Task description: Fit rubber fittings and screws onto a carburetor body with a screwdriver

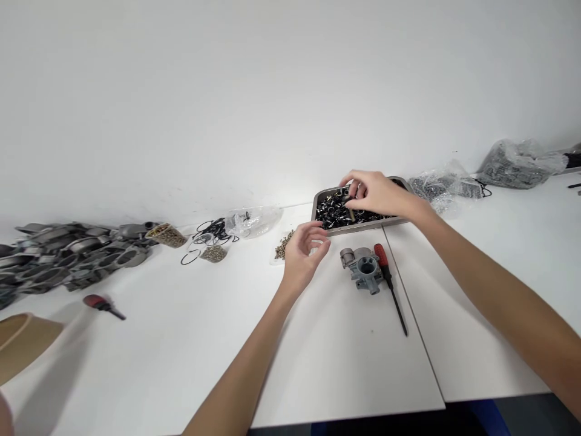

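We see two bare arms reaching out over a white desk [181, 357]. The right hand [372, 194] is over a metal tray [318, 200] that sits near the wall. The tray is full of small black parts [333, 213]. The fingers [351, 180] of this hand are pinched close on a small brownish piece [350, 212] that pokes down toward the black parts. We cannot tell just what the piece is.

The left hand [303, 251] is lower, just in front of the tray. Its fingers are curled in, with the thumb near the fingertips. We cannot tell if it holds anything. Right beside it, on the wall side, lies a little heap of small gold bits [284, 245].

A gray metal engine part [364, 268] lies on the desk between the two arms, just below the tray. A screwdriver with a red handle [390, 284] lies touching or just beside it, with its tip pointing toward us.

Far to the left we see a pile of gray metal parts [68, 254], a cup of gold pieces [167, 235], some black rubber rings [211, 231] and a clear bag [254, 219]. Another red-handled tool [102, 304] lies near the left edge. More clear bags [517, 163] sit far to the right of the tray.
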Action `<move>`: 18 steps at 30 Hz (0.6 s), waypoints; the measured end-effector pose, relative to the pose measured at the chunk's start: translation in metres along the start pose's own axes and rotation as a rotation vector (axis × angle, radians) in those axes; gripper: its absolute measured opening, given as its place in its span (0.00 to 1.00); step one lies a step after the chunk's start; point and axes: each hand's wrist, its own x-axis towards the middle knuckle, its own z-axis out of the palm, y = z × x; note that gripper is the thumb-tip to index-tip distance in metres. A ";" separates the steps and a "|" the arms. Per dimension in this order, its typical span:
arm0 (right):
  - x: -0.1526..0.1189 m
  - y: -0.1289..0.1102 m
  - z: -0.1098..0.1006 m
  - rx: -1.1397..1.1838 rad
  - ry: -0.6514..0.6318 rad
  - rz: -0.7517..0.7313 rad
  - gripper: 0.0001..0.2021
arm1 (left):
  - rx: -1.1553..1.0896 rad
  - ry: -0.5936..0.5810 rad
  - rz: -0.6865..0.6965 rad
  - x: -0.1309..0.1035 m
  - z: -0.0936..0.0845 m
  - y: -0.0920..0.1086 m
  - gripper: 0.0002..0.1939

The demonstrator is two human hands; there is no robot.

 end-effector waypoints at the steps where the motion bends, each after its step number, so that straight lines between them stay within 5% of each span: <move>1: 0.000 -0.006 0.009 0.021 -0.048 -0.026 0.18 | 0.009 0.029 0.031 0.000 0.000 -0.001 0.25; 6: -0.006 -0.027 0.047 0.037 -0.219 -0.082 0.15 | 0.034 0.043 0.080 0.000 0.001 -0.004 0.22; 11: -0.008 -0.026 0.050 0.033 -0.286 -0.029 0.16 | 0.037 0.072 0.057 0.000 0.000 -0.006 0.17; 14: -0.008 -0.023 0.042 -0.004 -0.430 0.049 0.24 | 0.047 0.157 0.031 0.001 -0.003 -0.006 0.17; 18: -0.009 -0.022 0.037 -0.129 -0.721 0.163 0.48 | 0.027 0.227 -0.058 0.004 -0.006 -0.005 0.19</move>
